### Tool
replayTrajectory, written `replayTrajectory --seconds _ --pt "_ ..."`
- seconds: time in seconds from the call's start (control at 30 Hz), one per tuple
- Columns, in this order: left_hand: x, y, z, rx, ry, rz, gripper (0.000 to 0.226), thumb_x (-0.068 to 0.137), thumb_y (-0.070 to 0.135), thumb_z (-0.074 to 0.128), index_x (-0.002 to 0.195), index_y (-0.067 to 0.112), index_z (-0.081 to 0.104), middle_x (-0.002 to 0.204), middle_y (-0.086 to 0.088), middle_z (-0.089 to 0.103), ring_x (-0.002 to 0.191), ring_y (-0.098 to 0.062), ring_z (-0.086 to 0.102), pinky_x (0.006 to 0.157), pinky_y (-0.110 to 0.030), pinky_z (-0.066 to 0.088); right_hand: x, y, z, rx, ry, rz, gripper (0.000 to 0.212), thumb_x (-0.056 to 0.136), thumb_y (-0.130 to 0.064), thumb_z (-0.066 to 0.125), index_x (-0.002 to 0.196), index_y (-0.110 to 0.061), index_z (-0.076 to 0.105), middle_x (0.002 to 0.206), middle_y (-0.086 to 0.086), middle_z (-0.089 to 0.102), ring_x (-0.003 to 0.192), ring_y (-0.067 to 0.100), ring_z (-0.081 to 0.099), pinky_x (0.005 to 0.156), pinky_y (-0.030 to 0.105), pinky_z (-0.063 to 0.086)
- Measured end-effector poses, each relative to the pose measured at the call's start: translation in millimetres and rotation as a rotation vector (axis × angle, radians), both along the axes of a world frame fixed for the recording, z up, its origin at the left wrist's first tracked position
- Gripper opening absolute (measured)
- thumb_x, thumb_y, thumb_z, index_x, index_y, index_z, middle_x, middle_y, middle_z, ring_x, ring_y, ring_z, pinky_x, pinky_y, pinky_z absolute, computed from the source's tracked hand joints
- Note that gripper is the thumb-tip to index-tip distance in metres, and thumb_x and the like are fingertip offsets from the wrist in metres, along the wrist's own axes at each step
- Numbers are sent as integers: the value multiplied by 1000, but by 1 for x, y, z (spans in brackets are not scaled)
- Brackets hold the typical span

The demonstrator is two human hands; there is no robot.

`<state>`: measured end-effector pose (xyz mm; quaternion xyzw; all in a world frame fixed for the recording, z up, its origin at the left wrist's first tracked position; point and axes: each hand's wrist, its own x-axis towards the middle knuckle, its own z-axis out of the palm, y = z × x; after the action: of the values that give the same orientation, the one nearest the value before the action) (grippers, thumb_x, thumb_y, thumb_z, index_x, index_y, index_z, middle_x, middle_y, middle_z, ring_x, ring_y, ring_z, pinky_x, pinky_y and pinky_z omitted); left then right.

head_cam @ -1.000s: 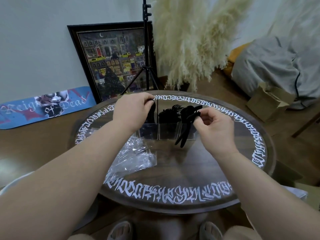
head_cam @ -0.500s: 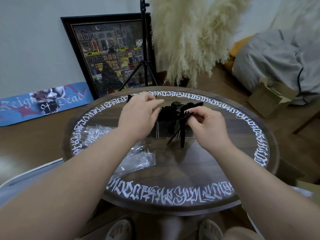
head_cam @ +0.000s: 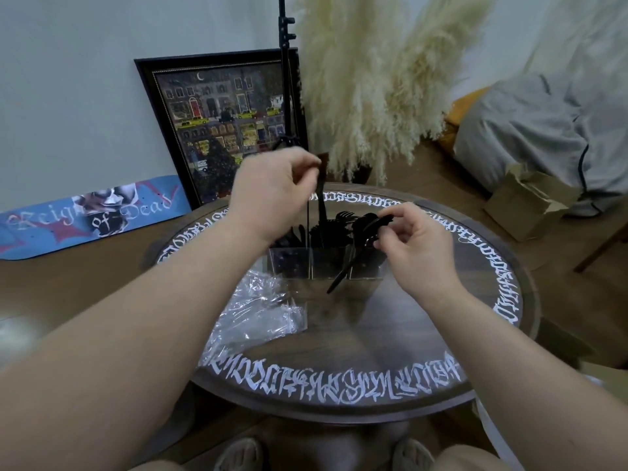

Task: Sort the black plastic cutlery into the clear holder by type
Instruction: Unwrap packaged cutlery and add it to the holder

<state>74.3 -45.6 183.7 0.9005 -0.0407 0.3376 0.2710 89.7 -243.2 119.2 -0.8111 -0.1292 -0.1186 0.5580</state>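
Left hand (head_cam: pixel 272 195) pinches one black piece (head_cam: pixel 321 195) upright above the clear holder (head_cam: pixel 326 263); can't tell what type it is; right hand (head_cam: pixel 419 246) grips a couple more cutlery pieces (head_cam: pixel 353 256) slanting down in front of the holder's right compartment; holder sits mid-worktop (head_cam: pixel 390 328), already stuffed with forks and such; crumpled plastic wrap (head_cam: pixel 258 311) lies just left of it; behind the worktop: framed painting (head_cam: pixel 224 127), tripod pole (head_cam: pixel 287 79), pampas grass (head_cam: pixel 370 83), a skateboard deck (head_cam: pixel 91 215); cardboard box (head_cam: pixel 526 198) off right.
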Motion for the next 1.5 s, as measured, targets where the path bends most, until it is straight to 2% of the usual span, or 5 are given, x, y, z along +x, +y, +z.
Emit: replayTrajectory --seconds 0.37,0.73,1.0,1.23,1.5 --pt "44 -7 -14 210 173 57 25 95 22 54 112 14 71 109 -4 71 102 -21 64 93 -30 46 10 -26 -2 -87 -171 -95 17 88 -9 62 93 -20 74 87 -9 69 87 14 66 86 41 52" --pt "66 -15 -63 544 638 24 36 100 26 36 119 17 65 120 -7 63 111 -30 53 91 -40 47 41 -61 6 -109 -336 -246 9 86 -7 63 92 -12 69 74 -26 55 65 -12 54 68 4 39" --pt "73 -40 -68 413 605 -198 78 85 68 45 150 28 24 157 3 21 143 -19 23 114 -41 28 91 -64 43 -158 -484 -353 14 87 -16 59 91 -10 70 77 -9 60 64 -4 53 67 5 37" --pt "78 -37 -72 552 675 -201 85 71 74 59 142 33 37 136 7 47 122 -16 49 96 -40 46 106 -34 12 -388 -463 -191 16 86 -17 58 92 -12 71 81 6 72 74 27 66 71 41 53" --pt "80 -35 -78 572 597 -176 73 76 65 62 139 34 41 132 8 51 118 -17 52 92 -40 48 108 -23 -15 -761 -212 13 25 94 -18 49 110 -19 68 104 6 70 102 29 57 82 36 44"
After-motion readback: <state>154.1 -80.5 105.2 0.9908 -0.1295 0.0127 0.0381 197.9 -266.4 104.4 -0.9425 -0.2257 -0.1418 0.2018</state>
